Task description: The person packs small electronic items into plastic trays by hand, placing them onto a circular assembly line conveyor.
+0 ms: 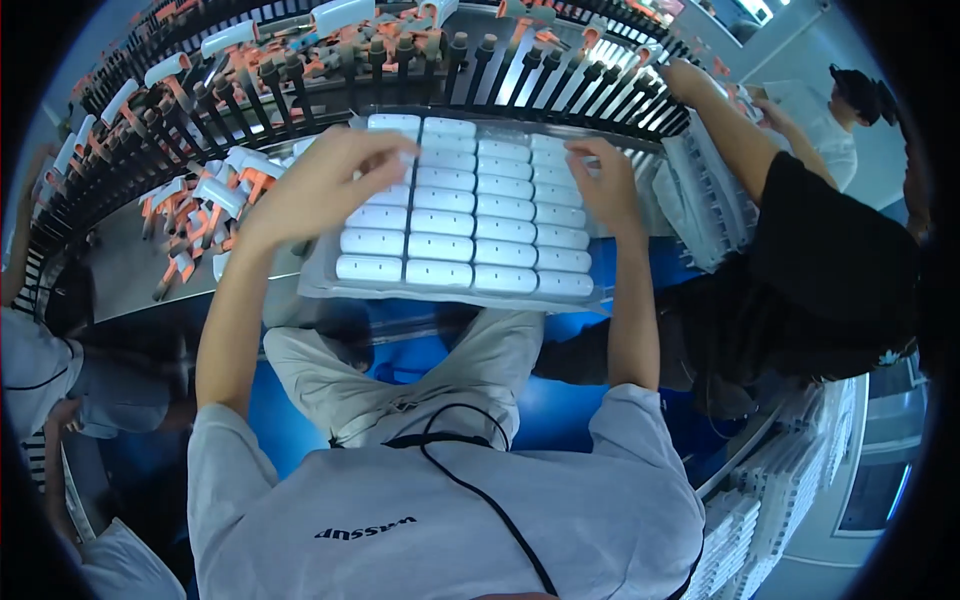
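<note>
A clear plastic tray (318, 277) lies in front of me, filled with rows of rounded white plastic casings (440, 247), each with a small dark mark. Over the tray's left side hovers my left hand (325, 185), slightly blurred, its thumb and forefinger apart with nothing seen between them. My right hand (608, 185) is above the tray's far right corner, fingers bent and thumb apart, and no held thing shows. Left of my left hand lies a heap of white and orange plastic pieces with dark ends (210, 200).
Beyond the tray runs a conveyor line of upright black pegs (480, 65), some carrying white and orange pieces. At right a co-worker's arm (735, 130) reaches toward the line beside stacked trays (705, 190). More white stacks (760, 500) stand at the lower right. Another person (50, 370) is at left.
</note>
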Demonstrator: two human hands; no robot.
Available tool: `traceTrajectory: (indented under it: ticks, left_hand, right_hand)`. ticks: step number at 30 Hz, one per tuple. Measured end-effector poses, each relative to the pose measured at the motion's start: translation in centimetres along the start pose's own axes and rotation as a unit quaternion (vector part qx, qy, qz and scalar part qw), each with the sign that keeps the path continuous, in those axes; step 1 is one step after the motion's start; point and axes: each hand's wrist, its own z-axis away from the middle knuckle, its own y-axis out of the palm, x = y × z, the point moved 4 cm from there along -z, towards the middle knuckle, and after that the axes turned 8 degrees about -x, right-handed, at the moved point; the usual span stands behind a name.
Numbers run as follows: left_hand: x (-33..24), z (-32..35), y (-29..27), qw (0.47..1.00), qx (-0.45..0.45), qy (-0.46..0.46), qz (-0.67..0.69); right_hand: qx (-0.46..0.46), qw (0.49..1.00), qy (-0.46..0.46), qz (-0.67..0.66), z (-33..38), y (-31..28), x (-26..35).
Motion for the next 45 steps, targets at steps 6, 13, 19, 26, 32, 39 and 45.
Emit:
traceTrajectory:
  ticks: [6,13,19,26,32,39,45]
  left_hand:
    - [8.9,-11.4,7.9,0.958,0.053,0.084,-0.27]
    - [11.4,-14.2,8.4,0.944,0.177,-0.063,-0.271]
    - [7.9,-8.7,4.6,0.956,-0.137,0.165,-0.2]
    - [4.8,-6.0,-11.6,0.943,-0.273,0.033,-0.186]
    - [10.4,-12.7,-17.8,0.968,-0.06,-0.015,-0.244]
    - [13.4,-11.4,-20.0,0.958,0.081,-0.035,-0.272]
    - [14.6,-7.0,-20.9,0.935,-0.034,-0.055,-0.35]
  right_hand:
    - [0.094,0.978,-0.094,0.158,-3.8,3.5,-4.7]
    - [0.277,0.942,-0.032,0.188,-7.3,5.2,-5.8]
    - [0.097,0.988,-0.106,0.064,-5.4,0.8,-0.2]
    - [0.12,0.948,0.109,-0.275,-6.9,5.5,9.8]
    - [-0.052,0.989,0.093,-0.102,-12.8,12.2,16.3]
    - [-0.019,0.991,0.097,0.089,-17.5,19.7,23.7]
    - [0.017,0.966,-0.037,0.257,-17.3,26.6,27.8]
